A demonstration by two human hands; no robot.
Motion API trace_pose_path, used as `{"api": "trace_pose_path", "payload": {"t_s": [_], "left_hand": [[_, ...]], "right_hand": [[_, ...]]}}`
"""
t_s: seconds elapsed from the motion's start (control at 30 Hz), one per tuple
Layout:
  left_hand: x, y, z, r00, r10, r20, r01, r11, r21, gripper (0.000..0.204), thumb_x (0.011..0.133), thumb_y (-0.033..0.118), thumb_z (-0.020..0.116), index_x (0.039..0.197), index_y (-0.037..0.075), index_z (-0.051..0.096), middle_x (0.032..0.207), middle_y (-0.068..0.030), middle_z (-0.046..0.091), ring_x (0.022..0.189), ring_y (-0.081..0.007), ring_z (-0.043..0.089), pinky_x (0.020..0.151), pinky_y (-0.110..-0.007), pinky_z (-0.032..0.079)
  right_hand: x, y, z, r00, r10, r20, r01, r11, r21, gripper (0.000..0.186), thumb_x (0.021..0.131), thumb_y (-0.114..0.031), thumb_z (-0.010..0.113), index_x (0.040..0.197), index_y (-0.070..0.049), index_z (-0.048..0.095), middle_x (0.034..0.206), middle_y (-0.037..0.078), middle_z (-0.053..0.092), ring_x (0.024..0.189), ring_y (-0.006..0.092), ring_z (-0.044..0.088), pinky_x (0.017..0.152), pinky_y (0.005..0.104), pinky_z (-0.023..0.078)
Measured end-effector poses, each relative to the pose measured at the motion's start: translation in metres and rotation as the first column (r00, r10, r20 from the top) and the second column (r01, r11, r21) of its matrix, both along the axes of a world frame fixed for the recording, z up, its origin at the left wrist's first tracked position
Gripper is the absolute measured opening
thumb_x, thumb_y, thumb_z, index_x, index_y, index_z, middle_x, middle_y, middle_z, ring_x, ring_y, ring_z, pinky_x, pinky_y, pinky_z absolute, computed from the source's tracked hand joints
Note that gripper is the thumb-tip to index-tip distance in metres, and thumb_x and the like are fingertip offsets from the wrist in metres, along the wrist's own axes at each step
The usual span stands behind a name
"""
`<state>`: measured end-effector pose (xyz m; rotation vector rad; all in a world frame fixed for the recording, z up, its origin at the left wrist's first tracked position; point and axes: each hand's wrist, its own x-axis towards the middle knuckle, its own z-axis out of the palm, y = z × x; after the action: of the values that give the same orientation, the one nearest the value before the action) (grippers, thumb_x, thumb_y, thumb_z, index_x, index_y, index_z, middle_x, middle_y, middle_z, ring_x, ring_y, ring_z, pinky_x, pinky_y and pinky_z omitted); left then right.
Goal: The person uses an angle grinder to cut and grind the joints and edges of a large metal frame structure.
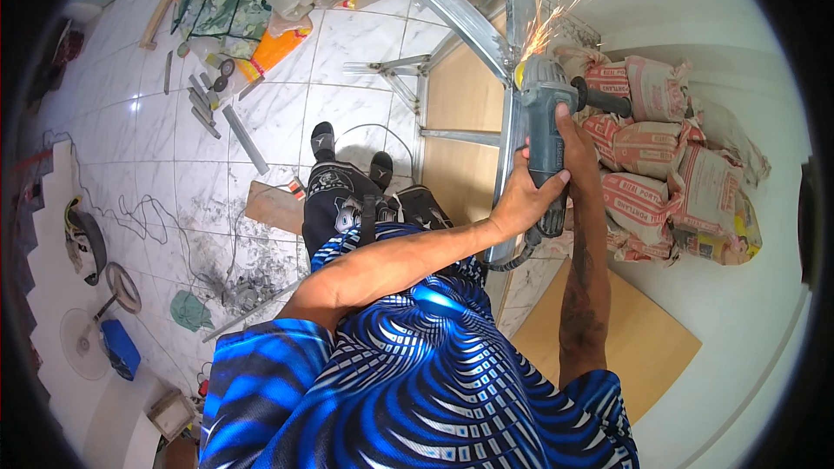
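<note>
An angle grinder [546, 139] with a dark body, grey head and side handle is held in both hands. My left hand [526, 200] grips the lower part of its body; my right hand [580, 148] wraps round its right side, with the thumb on top. Orange sparks [549, 22] spray upward from the disc, which is at the upright member of a silver welded metal frame [452, 9]. Tan wooden panelling [462, 95] shows inside that frame. The exact contact of disc and metal is partly hidden by the grinder's head.
Piled cement sacks [643, 165] are at the right, beside a leaning board [647, 343]. On the tiled floor [217, 191] lie metal offcuts [246, 141], cables [139, 208], a short plank [269, 208] and bags [217, 0]. A pedestal fan [123, 291] stands at the lower left.
</note>
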<state>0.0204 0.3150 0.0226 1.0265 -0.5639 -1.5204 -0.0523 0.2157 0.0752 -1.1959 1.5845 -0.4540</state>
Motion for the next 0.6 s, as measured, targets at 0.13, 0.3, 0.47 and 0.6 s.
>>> {"api": "trace_pose_path", "payload": {"t_s": [0.13,0.3,0.47,0.6], "left_hand": [[-0.001,0.0,-0.002,0.999,0.03,0.015,-0.029,0.999,-0.035,0.066,0.093,0.029,0.069,0.135,-0.009,0.033,0.117,-0.0148,0.057,0.109,-0.019,0.056,0.092,-0.031,0.047],[-0.004,-0.001,-0.001,0.999,0.025,-0.019,-0.025,1.0,-0.017,0.063,0.093,0.025,0.068,0.134,-0.008,0.035,0.115,-0.0135,0.057,0.106,-0.0183,0.056,0.092,-0.03,0.047],[-0.003,-0.001,-0.001,1.0,0.011,-0.021,-0.011,1.0,0.003,0.061,0.093,0.023,0.068,0.134,-0.008,0.036,0.114,-0.0134,0.056,0.105,-0.0179,0.055,0.091,-0.03,0.047],[-0.003,0.001,0.005,1.0,0.026,-0.004,-0.027,1.0,-0.004,0.059,0.093,0.023,0.068,0.133,-0.009,0.037,0.114,-0.0133,0.056,0.105,-0.0179,0.055,0.091,-0.029,0.047]], "right_hand": [[0.009,0.003,0.011,1.0,-0.005,0.011,0.005,0.999,0.039,0.072,0.094,-0.064,0.05,0.097,0.007,0.063,0.082,0.016,0.069,0.068,0.0214,0.07,0.061,0.029,0.057],[-0.002,-0.002,0.001,0.999,0.034,-0.033,-0.035,0.999,-0.01,0.072,0.094,-0.064,0.05,0.095,0.006,0.064,0.08,0.016,0.069,0.068,0.0208,0.07,0.061,0.0288,0.057],[-0.002,-0.002,0.005,0.996,0.061,-0.059,-0.061,0.998,0.003,0.072,0.095,-0.064,0.048,0.095,0.007,0.064,0.08,0.016,0.069,0.068,0.0204,0.07,0.061,0.0287,0.056],[-0.002,-0.001,0.007,0.996,0.074,-0.055,-0.072,0.997,0.035,0.073,0.095,-0.064,0.048,0.094,0.007,0.064,0.078,0.016,0.069,0.068,0.0205,0.07,0.061,0.0283,0.056]]}}
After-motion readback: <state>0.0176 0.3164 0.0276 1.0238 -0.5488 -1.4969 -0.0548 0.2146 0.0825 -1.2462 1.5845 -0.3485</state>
